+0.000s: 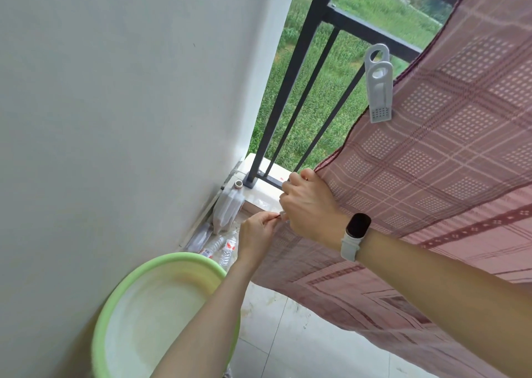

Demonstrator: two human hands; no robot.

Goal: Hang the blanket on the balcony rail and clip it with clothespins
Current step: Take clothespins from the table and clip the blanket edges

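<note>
A pink checked blanket [431, 158] hangs over the black balcony rail [371, 32] and drapes down to the right. A white clothespin [379, 85] clamps its left edge near the rail. My right hand [309, 205], with a watch on the wrist, grips the blanket's lower left edge close to the base of the railing. Just below it, my left hand [256, 233] pinches the same edge of the blanket. Both hands sit close together over the white ledge.
A green basin [121, 305] stands on the tiled floor at the lower left, against the white wall [115, 89]. A plastic jug [229, 207] and several empty bottles [221, 246] lie in the corner below the ledge [259, 193]. Grass lies beyond the bars.
</note>
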